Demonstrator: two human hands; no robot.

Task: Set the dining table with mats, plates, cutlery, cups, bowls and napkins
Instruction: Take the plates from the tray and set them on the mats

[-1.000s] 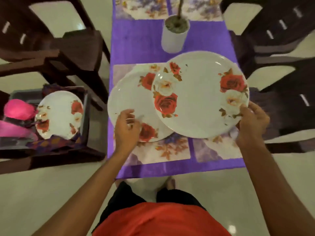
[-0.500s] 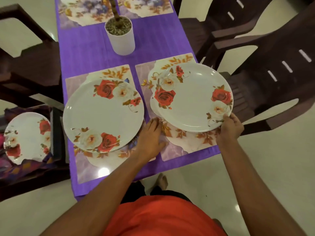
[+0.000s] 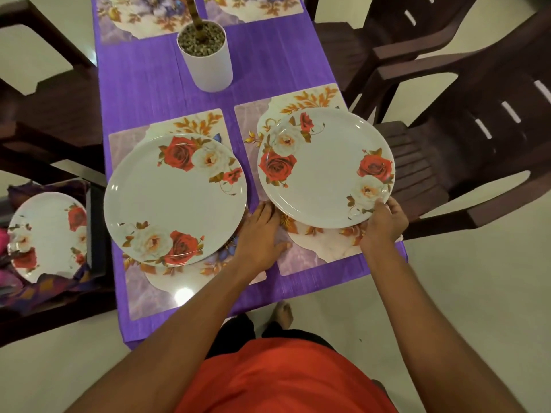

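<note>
Two white plates with red and white roses lie at the near end of the purple table. The left plate (image 3: 174,199) rests on the left floral mat (image 3: 143,296). My right hand (image 3: 384,223) grips the near rim of the right plate (image 3: 325,168), thumb on top, over the right mat (image 3: 310,251). I cannot tell whether this plate is fully down. My left hand (image 3: 261,236) lies flat with straight fingers on the table between the two mats, at the right plate's near-left edge, holding nothing.
A white pot (image 3: 207,59) filled with pebbles stands mid-table. Two more floral mats (image 3: 149,22) lie at the far end. A third rose plate (image 3: 49,235) sits in a box on the chair at left. Dark chairs (image 3: 465,126) stand on the right.
My left hand has let go of the left plate, which now lies on its mat, and moved right onto the table. The right plate has come down over the right mat.
</note>
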